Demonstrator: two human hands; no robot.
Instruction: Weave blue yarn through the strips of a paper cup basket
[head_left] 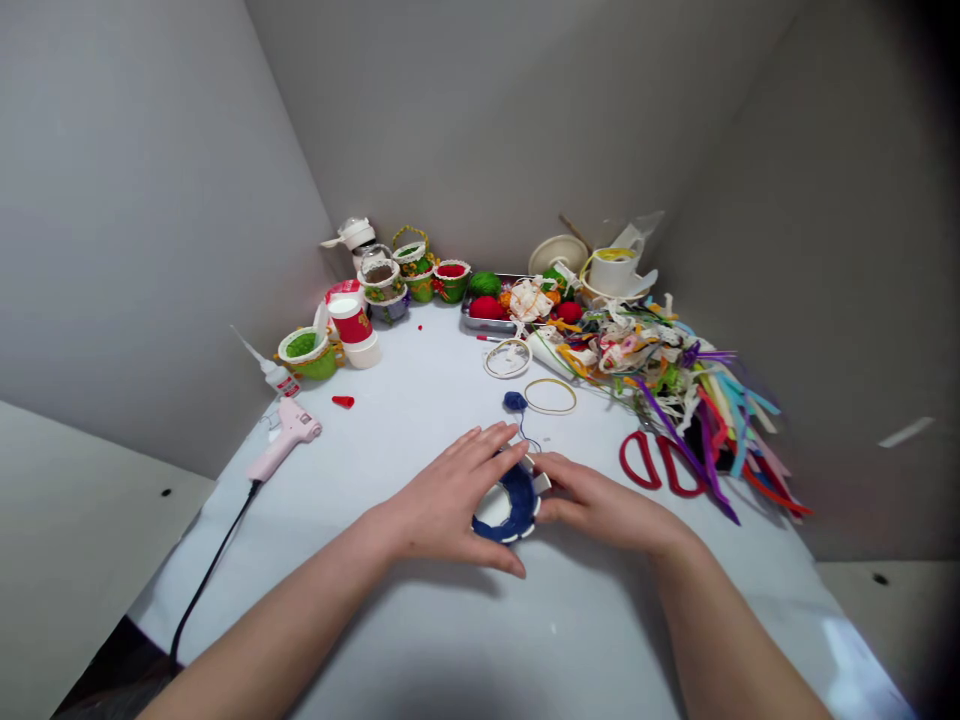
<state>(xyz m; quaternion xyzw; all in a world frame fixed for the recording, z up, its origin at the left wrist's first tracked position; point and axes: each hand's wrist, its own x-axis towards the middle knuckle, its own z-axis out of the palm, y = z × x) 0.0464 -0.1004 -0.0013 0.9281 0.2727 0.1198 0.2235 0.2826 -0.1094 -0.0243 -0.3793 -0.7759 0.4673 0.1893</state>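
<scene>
I'm judging the navy ring point(523, 503) between my loosely spread left fingers point(504, 464) light and flexible, best held by its edge, where my right fingers point(562, 512) are apparently pinching.

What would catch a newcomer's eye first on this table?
Probably the blue and white round piece at near center, with the left hand spread over it and the right hand at its right edge. Next, the bright heap of strips on the right, beside red-handled scissors. Then the pink glue gun lying on the left.
</scene>
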